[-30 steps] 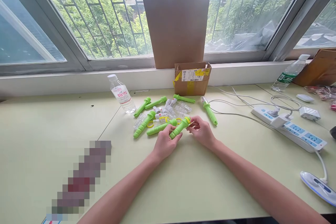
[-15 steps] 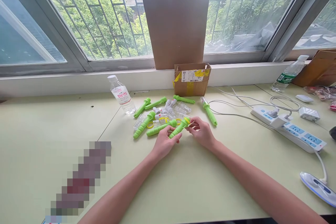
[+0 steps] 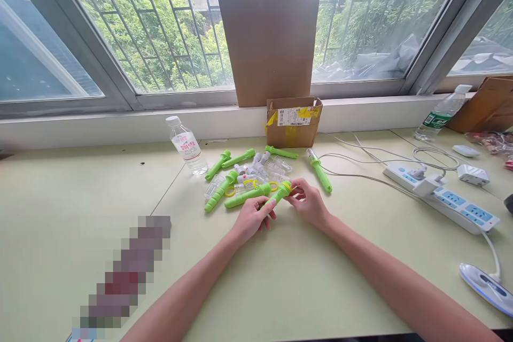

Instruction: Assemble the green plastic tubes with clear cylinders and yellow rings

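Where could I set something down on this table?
Bare tabletop lies left of the pink-lettered bottle, between the forearms, and between the right forearm and power strip. It's crowded just beyond the left hand, where green tubes and clear plastic pieces lie.

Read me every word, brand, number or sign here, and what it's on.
Red-lettered bottle: apparently "飘雪"; smaller print blurred.
Green-labelled bottle: characters too blurred.
Box sticker: print too small.
Held green stick: nothing readable.
White pieces: red marks, too small.
Oval device: panel markings unclear.
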### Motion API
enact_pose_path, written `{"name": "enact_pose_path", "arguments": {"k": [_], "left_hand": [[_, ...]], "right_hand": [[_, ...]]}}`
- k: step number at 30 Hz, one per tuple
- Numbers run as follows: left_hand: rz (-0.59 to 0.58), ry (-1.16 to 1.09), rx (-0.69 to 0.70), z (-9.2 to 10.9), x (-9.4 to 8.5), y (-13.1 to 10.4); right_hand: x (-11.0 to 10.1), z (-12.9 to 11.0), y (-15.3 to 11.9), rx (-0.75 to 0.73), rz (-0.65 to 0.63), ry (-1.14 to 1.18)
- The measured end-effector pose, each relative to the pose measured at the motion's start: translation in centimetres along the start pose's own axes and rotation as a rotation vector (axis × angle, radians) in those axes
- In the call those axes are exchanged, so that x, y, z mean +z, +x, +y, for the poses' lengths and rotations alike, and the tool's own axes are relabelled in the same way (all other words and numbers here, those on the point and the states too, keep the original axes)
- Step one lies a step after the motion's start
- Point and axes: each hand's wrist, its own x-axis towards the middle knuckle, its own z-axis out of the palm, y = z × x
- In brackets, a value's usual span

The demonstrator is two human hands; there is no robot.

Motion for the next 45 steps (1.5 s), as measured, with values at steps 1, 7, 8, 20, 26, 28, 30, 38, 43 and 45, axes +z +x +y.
{"name": "enact_pose_path", "arguments": {"k": [1,7,8,20,26,28,30,38,43,45], "left_hand": [[-0.018,-0.006,-0.002,0.0,-0.1,0.0],[-0.088,-0.040,-0.029,0.0,-0.5,0.2],[-0.095,-0.047,-0.033,0.0,-0.6,0.2],[-0.146,-0.148,-0.080,-0.1,-1.2,0.3],[-0.177,-0.133,-0.122,0.1,-1.5,0.2],[-0.200,-0.123,-0.129,0.2,-1.6,0.2],[-0.210,-0.121,-0.133,0.3,-1.7,0.2],[-0.195,-0.090,-0.119,0.6,-1.7,0.1],[-0.164,-0.007,-0.092,0.7,-1.6,0.0],[-0.178,-0.014,-0.092,0.8,-1.6,-0.1]], "right_hand": [[0.0,0.0,0.0,-0.001,0.000,0.002],[0.0,0.2,0.0,-0.010,0.009,0.006],[0.0,0.2,0.0,-0.011,0.011,0.004],[-0.6,-0.3,0.4,-0.199,0.090,-0.258],[-1.0,0.1,0.7,-0.256,0.020,-0.225],[-1.1,0.1,0.6,-0.249,-0.009,-0.237],[-1.2,0.0,0.4,-0.186,-0.050,-0.230],[-0.7,-0.3,-0.4,-0.066,-0.077,-0.184],[-0.7,-0.5,-0.1,-0.141,-0.001,-0.159],[-0.6,-0.7,0.0,-0.177,0.021,-0.139]]}}
